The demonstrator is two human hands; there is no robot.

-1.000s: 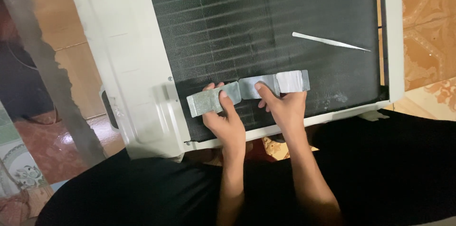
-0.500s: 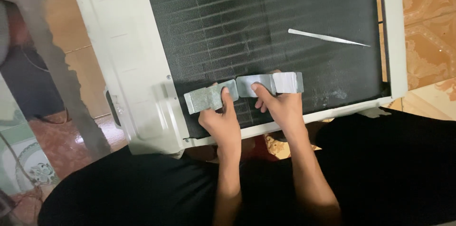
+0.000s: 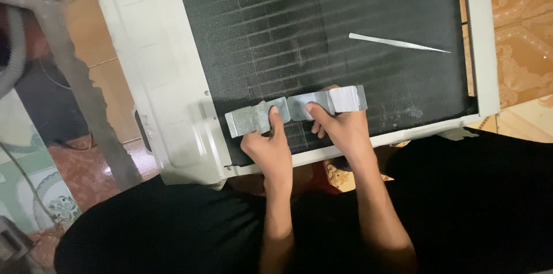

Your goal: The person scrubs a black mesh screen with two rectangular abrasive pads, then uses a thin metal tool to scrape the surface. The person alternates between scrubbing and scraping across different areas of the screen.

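Note:
A bent grey metal bracket (image 3: 295,108) lies across the black finned coil (image 3: 322,26) of a white air-conditioner unit (image 3: 161,84). My left hand (image 3: 269,146) presses the bracket's left part, thumb on top near its middle. My right hand (image 3: 340,127) holds the bracket's right part, fingers curled over its lower edge. Both hands keep the bracket flat against the fins near the unit's lower rim.
A thin pointed metal strip (image 3: 397,42) lies on the fins at the upper right. Patterned floor tiles (image 3: 518,38) show to the right. A grey pole (image 3: 86,95) and a dark opening are at the left. Black clothing (image 3: 461,205) fills the foreground.
The bracket and both hands have shifted slightly up and left across the fins. The grip on the bracket is the same.

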